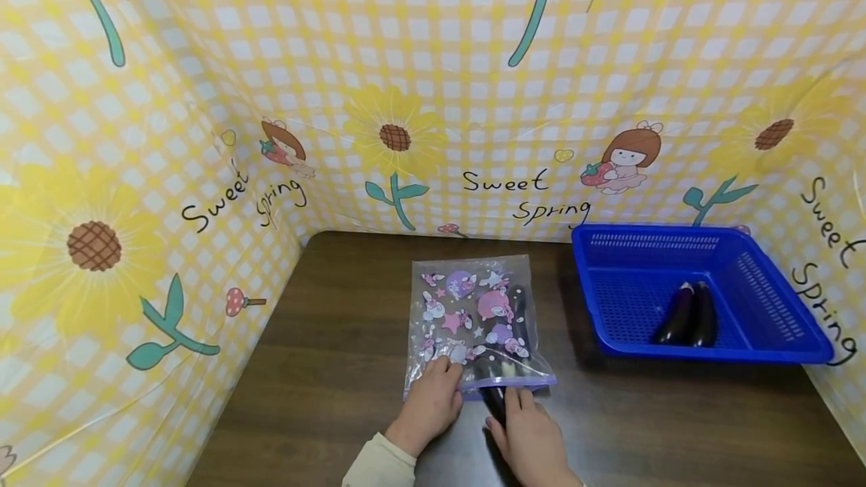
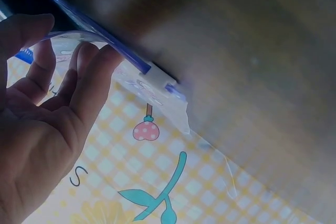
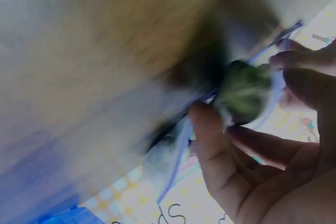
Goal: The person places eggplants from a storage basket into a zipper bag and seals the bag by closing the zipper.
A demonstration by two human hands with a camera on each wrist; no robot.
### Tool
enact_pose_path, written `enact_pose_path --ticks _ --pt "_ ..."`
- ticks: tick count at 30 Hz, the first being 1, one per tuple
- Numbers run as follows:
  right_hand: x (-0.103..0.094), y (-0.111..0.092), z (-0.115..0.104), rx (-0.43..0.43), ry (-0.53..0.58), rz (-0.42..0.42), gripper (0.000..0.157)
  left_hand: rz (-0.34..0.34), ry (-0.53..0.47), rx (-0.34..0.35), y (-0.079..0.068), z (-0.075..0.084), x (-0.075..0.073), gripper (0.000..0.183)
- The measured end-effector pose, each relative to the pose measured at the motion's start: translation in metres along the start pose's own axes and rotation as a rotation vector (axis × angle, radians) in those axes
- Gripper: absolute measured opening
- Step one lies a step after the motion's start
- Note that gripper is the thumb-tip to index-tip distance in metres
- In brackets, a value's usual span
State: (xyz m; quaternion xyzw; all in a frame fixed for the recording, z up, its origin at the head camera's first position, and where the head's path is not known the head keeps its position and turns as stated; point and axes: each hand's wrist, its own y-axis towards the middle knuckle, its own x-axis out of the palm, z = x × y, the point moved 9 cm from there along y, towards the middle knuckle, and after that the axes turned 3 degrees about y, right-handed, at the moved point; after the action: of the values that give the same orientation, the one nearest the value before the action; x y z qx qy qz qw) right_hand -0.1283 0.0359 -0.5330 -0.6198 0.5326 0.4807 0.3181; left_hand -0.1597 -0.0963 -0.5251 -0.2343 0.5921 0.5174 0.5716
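A clear zip bag [image 1: 449, 322] printed with pink and purple cartoon figures lies flat, its purple-edged mouth toward me. My left hand [image 1: 431, 403] holds the left part of that mouth; in the left wrist view the bag's edge [image 2: 123, 51] runs between thumb and fingers. With my right hand [image 1: 531, 431] I grip a dark eggplant [image 1: 493, 401], its far part inside the bag mouth. The right wrist view shows its green stem end [image 3: 244, 93] between the fingers, somewhat blurred. Dark shapes show through the bag's right side, partly hidden by the print.
To the right stands a blue plastic basket [image 1: 595, 307] with two eggplants [image 1: 690, 318] in it. Everything rests on a brown wooden table [image 1: 325, 337]. Yellow checked sheeting [image 1: 433, 58] walls the back and both sides.
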Motion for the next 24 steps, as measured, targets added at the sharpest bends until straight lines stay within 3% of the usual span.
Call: enact_pose_path --ticks 4,8,17,19,24 --pt "0.004 -0.014 -0.002 -0.044 0.012 -0.080 0.055 -0.001 0.004 0.001 0.001 0.001 0.000 0.019" --pt "0.007 -0.030 -0.007 -0.176 -0.005 -0.058 0.057 0.011 0.014 0.005 0.002 0.001 0.000 0.019" --pt "0.008 -0.051 -0.023 -0.447 -0.065 0.217 0.057 -0.003 0.035 0.012 0.002 0.002 0.002 0.018" --pt "0.010 -0.050 -0.027 -0.462 -0.073 0.208 0.056 -0.017 0.031 0.009 0.002 0.002 0.002 0.017" --pt "0.019 -0.039 -0.031 -0.385 -0.090 0.072 0.053 -0.045 0.021 0.004 0.002 0.002 0.004 0.017"
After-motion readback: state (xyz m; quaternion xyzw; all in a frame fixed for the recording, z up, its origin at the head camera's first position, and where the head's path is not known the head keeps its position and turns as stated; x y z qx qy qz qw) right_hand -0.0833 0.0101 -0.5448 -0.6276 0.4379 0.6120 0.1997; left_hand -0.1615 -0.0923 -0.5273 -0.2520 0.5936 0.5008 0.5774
